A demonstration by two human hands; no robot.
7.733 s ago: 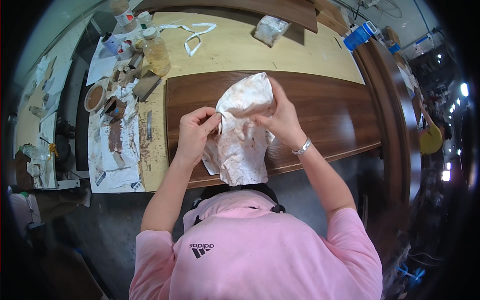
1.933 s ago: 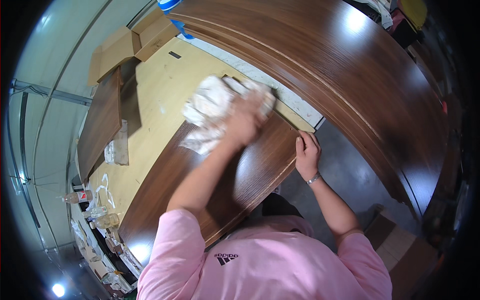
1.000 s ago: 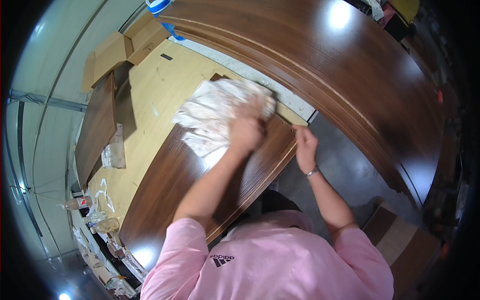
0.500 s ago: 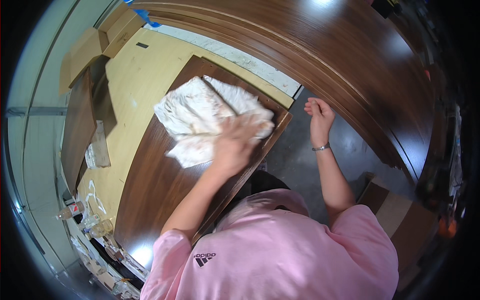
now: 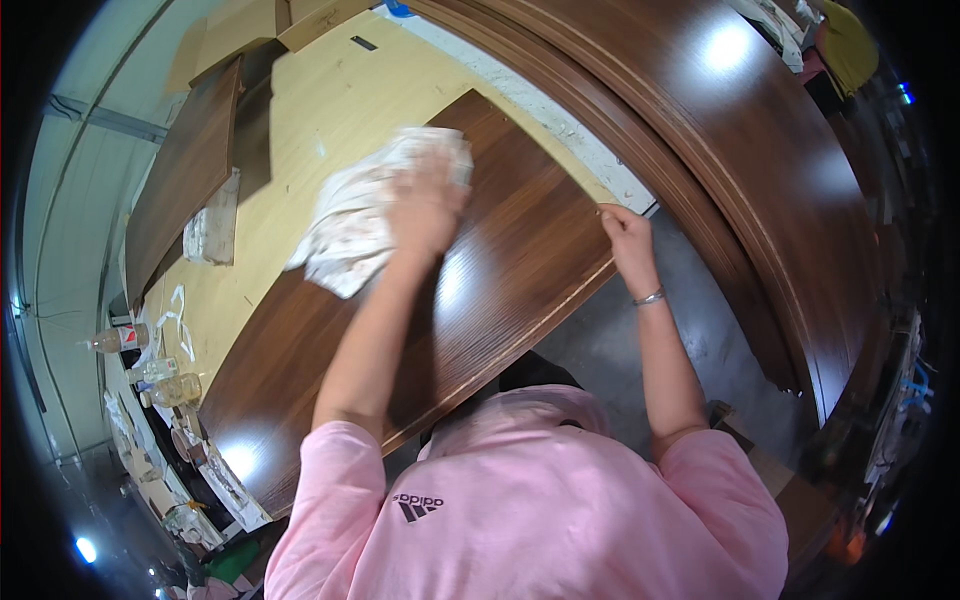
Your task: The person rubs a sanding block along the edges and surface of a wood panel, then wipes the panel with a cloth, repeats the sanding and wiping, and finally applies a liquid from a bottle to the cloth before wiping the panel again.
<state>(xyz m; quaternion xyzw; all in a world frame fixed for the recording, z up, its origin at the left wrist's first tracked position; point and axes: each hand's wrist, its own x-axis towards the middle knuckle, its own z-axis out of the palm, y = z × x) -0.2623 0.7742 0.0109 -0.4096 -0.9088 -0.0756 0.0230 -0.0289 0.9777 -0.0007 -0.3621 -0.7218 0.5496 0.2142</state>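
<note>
A dark brown wood-grain board (image 5: pixel 520 230) with a curved far-left edge lies on the pale yellow worktop. My left hand (image 5: pixel 425 205), smeared by motion, presses a crumpled white cloth (image 5: pixel 350 220) with brownish stains against the board near its curved edge. The cloth bunches under the palm and reaches past that edge. At the board's right corner my right hand (image 5: pixel 630 238) is closed, thumb and fingers pinching the edge; a metal band circles the wrist.
Large dark brown panels (image 5: pixel 740 130) stand along the right. The yellow worktop (image 5: pixel 330 110) carries a leaning brown board (image 5: pixel 185 170), a white block (image 5: pixel 212 220) and cardboard (image 5: pixel 230 35). Several bottles, one a brownish plastic bottle (image 5: pixel 125 338), stand at the left. Grey floor (image 5: pixel 700 335) shows beyond my right arm.
The cloth has moved left across the board under my left hand, uncovering the right end. My right hand, earlier raised apart from the board, now grips its corner. The view has shifted.
</note>
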